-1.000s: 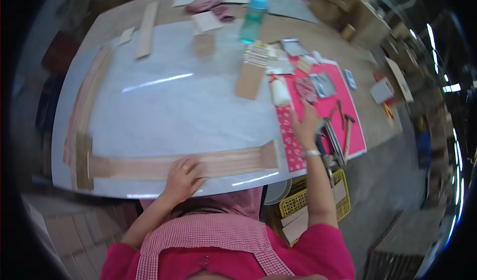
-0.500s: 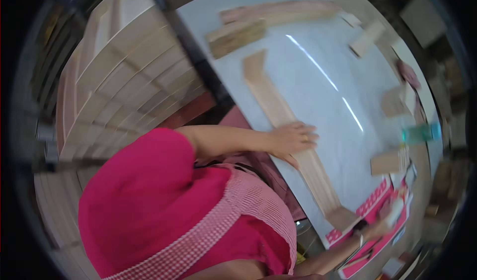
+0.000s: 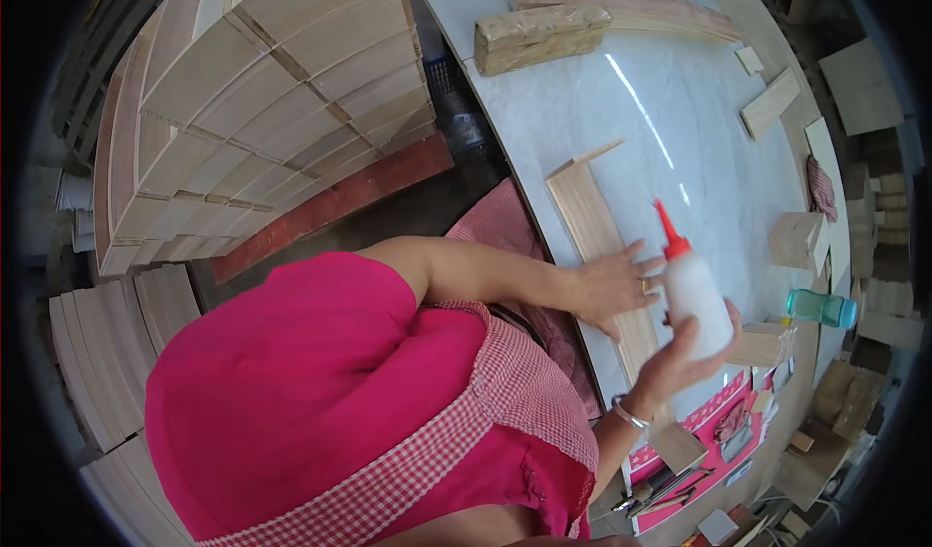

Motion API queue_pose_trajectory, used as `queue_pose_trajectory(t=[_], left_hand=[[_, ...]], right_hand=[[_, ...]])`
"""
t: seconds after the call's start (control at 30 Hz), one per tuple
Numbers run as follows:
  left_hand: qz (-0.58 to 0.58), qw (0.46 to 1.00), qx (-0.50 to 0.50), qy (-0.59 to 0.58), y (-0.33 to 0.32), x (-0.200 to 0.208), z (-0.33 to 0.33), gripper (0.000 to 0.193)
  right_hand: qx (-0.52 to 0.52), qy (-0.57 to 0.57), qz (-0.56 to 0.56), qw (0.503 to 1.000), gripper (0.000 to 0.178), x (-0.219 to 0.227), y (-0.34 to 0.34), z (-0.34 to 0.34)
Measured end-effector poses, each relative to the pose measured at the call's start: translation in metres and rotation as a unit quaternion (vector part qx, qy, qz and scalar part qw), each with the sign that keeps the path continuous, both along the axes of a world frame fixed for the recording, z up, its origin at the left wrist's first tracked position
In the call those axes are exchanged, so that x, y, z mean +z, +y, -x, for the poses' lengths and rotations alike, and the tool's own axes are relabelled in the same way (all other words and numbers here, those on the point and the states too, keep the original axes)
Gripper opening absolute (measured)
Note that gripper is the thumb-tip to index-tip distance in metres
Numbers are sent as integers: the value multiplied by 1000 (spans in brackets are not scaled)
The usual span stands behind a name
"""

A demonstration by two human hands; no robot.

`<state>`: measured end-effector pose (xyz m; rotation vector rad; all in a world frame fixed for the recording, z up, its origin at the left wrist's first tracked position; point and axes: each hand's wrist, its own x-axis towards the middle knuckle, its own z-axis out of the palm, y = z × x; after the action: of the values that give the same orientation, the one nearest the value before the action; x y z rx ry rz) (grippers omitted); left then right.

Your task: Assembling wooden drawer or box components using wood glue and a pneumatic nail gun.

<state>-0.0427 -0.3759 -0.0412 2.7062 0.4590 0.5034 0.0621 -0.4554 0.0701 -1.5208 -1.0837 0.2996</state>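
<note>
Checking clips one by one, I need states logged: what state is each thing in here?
Left hand: spread, resting on the board.
Right hand: closed around the white bottle.
White bottle: held, red nozzle fitted; can't tell whether its tip is open.
Board: lying on the table.
Teal bottle: blue cap on.
Far cloth: crumpled.
Pink sheet: spread out.

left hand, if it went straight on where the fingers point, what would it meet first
Probably the white bottle in the right hand, just past the fingertips in this view. Depth is unclear: if the bottle is raised enough, the left hand might pass beneath it.
</note>
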Motion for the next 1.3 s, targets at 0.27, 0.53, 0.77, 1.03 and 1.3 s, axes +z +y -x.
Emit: queue_pose_trajectory(t=[0.27,0.53,0.77,1.03,1.3], left_hand=[[120,984,6,-130,10,-26,5,92],[123,984,6,-128,13,-23,5,88],[107,988,15,-113,11,-32,3,87],[22,1000,-4,2,14,-4,17,87],[110,992,-11,-55,13,-20,12,85]], right_hand=[[151,-69,-15,986,66,-4,35,43],[159,-101,-3,982,62,1,42,47],[120,-115,2,986,64,2,51,42],[72,-126,-6,989,59,1,68,36],[101,-113,5,988,56,4,54,46]])
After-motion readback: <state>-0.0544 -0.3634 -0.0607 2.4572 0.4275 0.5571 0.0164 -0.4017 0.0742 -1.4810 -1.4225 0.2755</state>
